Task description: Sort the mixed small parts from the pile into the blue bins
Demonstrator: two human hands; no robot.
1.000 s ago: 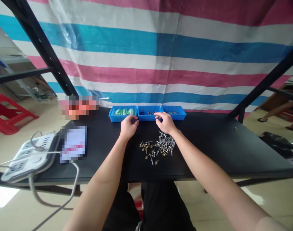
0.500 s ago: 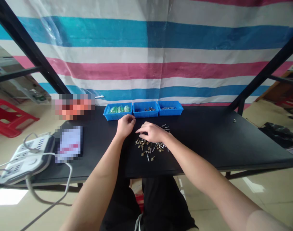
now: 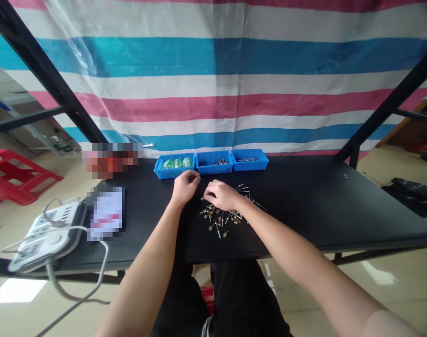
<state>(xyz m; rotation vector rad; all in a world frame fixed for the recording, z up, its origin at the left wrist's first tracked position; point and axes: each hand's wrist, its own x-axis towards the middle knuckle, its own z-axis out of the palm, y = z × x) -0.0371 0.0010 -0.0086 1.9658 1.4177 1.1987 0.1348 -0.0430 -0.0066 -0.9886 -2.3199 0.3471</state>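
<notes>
My left hand (image 3: 186, 186) is closed just in front of the blue bins, its fingertips pinched; what it holds, if anything, is too small to name. My right hand (image 3: 220, 194) is over the left edge of a pile of brass-coloured screws (image 3: 211, 213) and silver rivets (image 3: 218, 230), its fingers bent down and together around something too small to make out. Behind the hands stand three blue bins: the left bin (image 3: 174, 173) holds green and clear packets, the middle bin (image 3: 214, 169) small metal pieces, the right bin (image 3: 250, 166) silver rivets.
On the left of the black table (image 3: 304, 206) lie a white power strip (image 3: 50, 234) with cables and a blurred pale item (image 3: 107, 213). A blurred orange object (image 3: 113, 161) is at the back left. A tiny metal piece (image 3: 345, 177) lies far right.
My right hand's fingers have drawn together and bent down near the pile's left edge. My left hand stays by the bins. The whole view has shifted slightly.
</notes>
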